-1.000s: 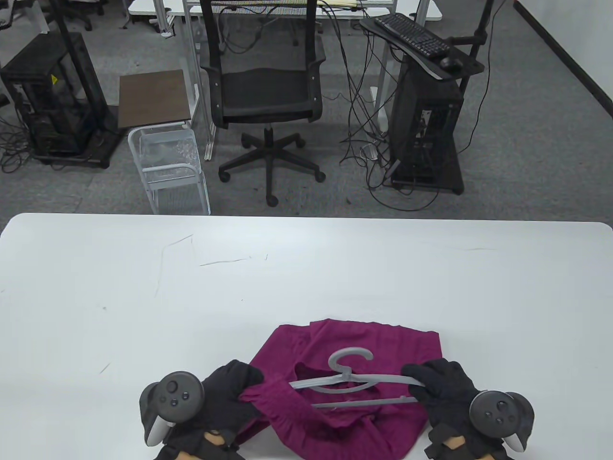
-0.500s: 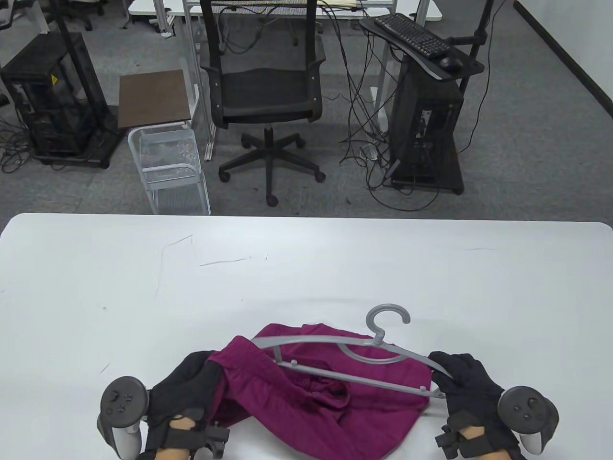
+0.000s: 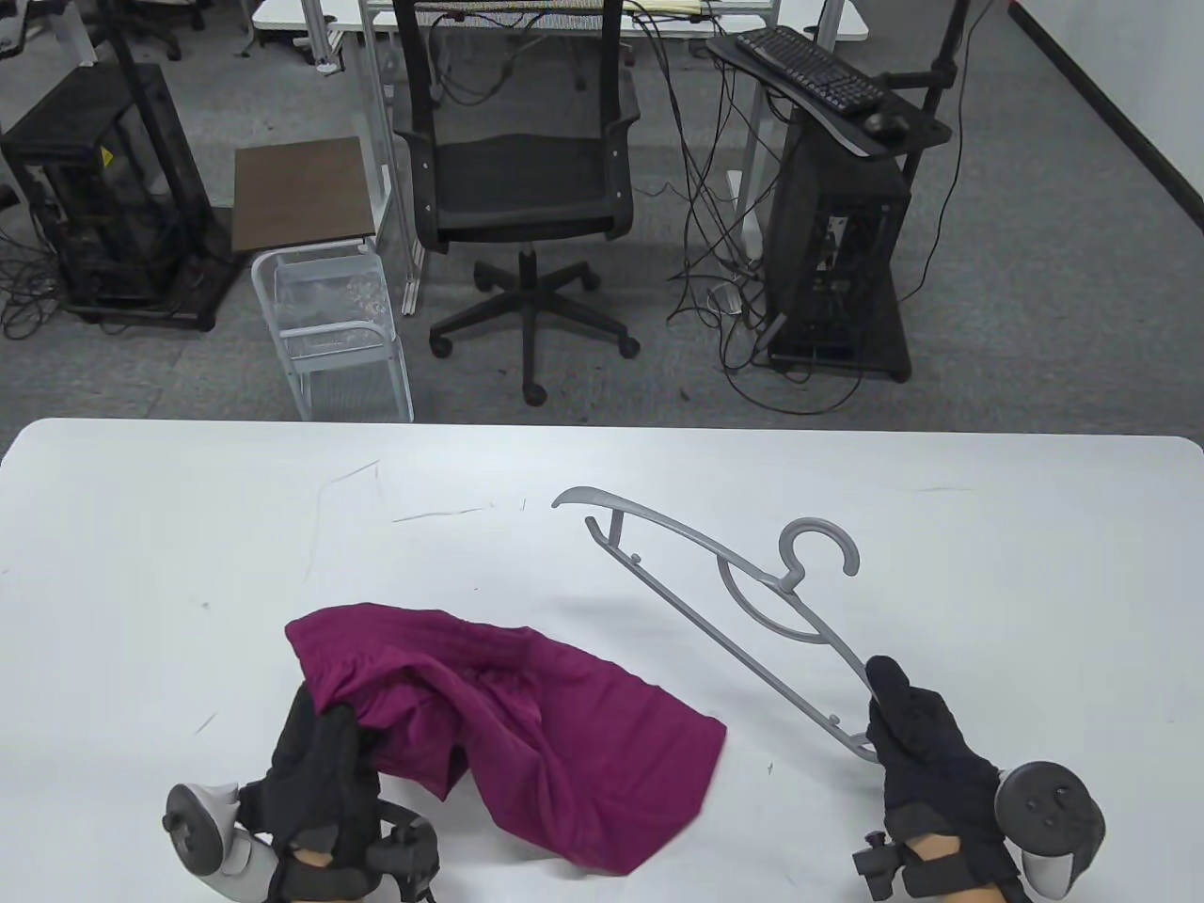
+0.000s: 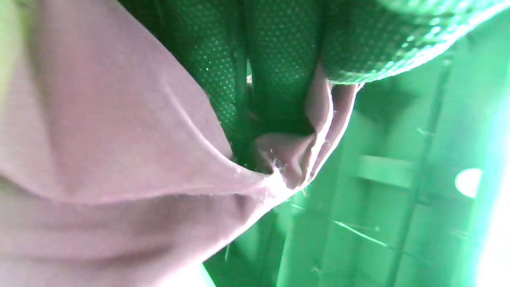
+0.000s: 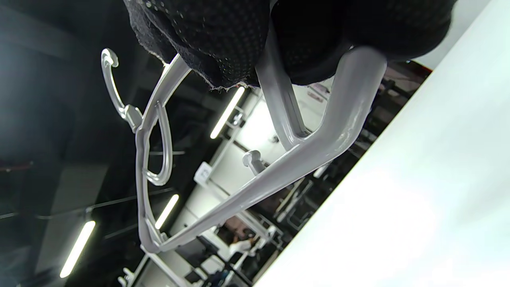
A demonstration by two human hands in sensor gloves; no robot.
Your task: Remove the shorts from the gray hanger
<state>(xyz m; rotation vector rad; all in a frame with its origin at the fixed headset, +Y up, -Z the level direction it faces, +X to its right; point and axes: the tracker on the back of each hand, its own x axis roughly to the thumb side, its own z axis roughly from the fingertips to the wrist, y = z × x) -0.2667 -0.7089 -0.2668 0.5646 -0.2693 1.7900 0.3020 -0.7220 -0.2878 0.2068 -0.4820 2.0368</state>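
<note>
The magenta shorts [image 3: 536,724] lie bunched on the white table [image 3: 602,527], off the hanger. My left hand [image 3: 315,752] grips their left edge and lifts it a little; the left wrist view shows my fingers [image 4: 279,71] closed on the fabric [image 4: 99,159]. My right hand [image 3: 908,729] grips one end of the gray hanger [image 3: 724,583] and holds it tilted up above the table, bare, its hook pointing away. The right wrist view shows the hanger [image 5: 318,147] pinched under my gloved fingers [image 5: 223,36].
Beyond the table's far edge stand an office chair [image 3: 517,188], a small side table [image 3: 301,193] over a wire basket [image 3: 334,329], and a black computer stand [image 3: 842,254] with a keyboard [image 3: 814,71]. Faint scratch marks cross the tabletop.
The hanger has come out of the shorts. My right hand lifted it up and to the right; my left hand pulled the shorts to the left.
</note>
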